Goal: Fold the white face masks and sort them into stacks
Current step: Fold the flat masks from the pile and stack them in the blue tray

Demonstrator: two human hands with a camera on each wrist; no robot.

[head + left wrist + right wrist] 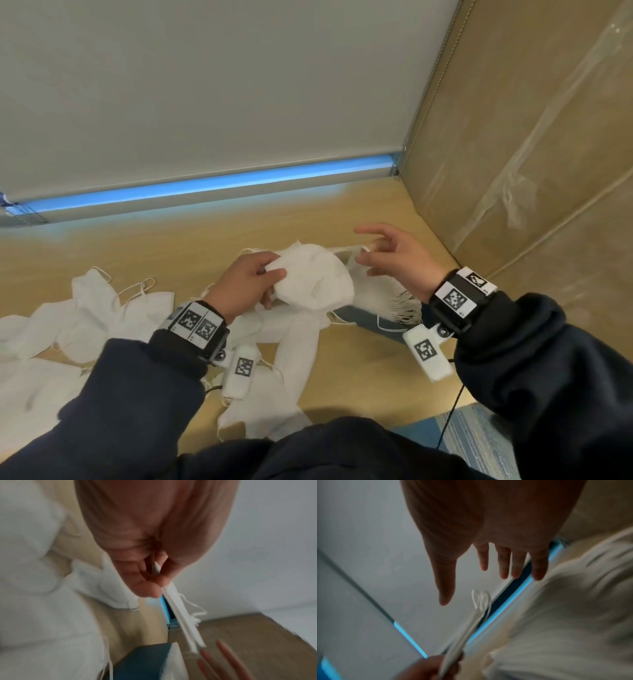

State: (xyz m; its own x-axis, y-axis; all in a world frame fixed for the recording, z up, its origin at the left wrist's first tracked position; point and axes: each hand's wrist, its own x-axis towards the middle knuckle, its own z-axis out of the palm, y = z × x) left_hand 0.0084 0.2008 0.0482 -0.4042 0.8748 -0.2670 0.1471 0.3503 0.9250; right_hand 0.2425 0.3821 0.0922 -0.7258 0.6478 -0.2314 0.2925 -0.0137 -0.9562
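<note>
My left hand (270, 284) grips a folded white face mask (315, 277) above the wooden table (137, 246). In the left wrist view the left hand (157, 586) pinches the mask (178, 609), which shows edge-on. My right hand (368, 246) hovers at the mask's right end beside its ear loops (346, 251), with fingers spread and holding nothing. The right wrist view shows the right hand (476, 580) with straight fingers above the loop (481, 597). Loose masks (102, 308) lie scattered on the left. A stack of folded masks (394, 305) rests on a blue box (352, 313).
A tall cardboard wall (513, 137) wrapped in clear film stands close on the right. A grey partition (205, 102) with a glowing blue strip (205, 186) closes the back. More masks (294, 359) lie under my left wrist. Blue carpet (462, 431) shows past the table's front right edge.
</note>
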